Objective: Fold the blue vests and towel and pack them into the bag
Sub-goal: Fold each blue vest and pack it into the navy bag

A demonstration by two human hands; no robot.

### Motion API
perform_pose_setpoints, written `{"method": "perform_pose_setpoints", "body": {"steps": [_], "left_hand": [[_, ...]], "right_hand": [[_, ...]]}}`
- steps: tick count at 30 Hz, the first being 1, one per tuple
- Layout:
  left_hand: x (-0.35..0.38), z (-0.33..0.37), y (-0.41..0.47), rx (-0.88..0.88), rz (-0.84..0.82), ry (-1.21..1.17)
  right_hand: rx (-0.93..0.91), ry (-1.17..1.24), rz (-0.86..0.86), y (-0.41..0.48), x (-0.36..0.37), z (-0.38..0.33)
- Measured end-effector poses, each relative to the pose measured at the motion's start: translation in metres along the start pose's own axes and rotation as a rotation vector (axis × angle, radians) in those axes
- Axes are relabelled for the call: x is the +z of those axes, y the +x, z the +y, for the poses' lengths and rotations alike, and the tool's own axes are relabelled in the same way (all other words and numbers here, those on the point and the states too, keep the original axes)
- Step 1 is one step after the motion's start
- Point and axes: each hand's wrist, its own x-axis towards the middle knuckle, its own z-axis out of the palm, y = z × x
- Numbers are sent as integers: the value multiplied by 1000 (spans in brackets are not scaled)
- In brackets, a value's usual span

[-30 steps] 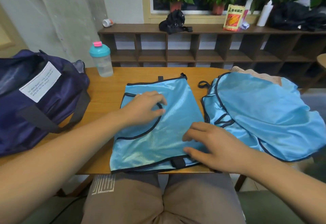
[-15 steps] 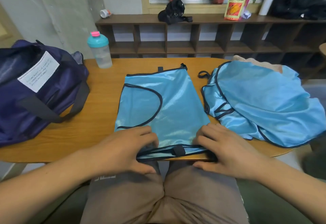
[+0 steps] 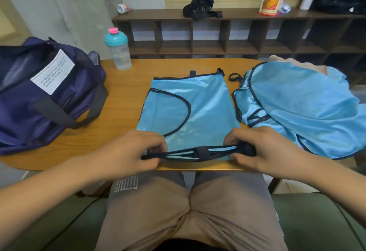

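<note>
Left hand [image 3: 126,149] and right hand [image 3: 265,149] each pinch the near black-trimmed hem of the flat shiny blue vest [image 3: 188,110], lifted slightly off the wooden table [image 3: 122,92]. Second blue vest [image 3: 297,108] lies crumpled right; navy fabric bag [image 3: 43,92] sits left.

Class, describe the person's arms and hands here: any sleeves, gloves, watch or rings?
Both forearms are bare to the frame's edge; no sleeves show. The left hand and right hand wear no gloves, and no watch or ring is visible. The taupe shorts carry a white line print.
</note>
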Motion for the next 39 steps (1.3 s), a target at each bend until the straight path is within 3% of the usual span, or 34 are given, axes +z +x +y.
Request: {"method": "perform_pose_setpoints", "body": {"steps": [15,20,28,39], "left_hand": [[-78,-51,74,-157,352,-295],[-88,-87,125,-239,441,-319],[-74,-146,200,-351,525,-326],[-26,-201,231,-389,539,-105]], "right_hand": [[177,260,327,97,-47,44],[240,207,375,152,-66,81],[381,37,284,214,-70,136],[420,-134,361,223,-5,189]]}}
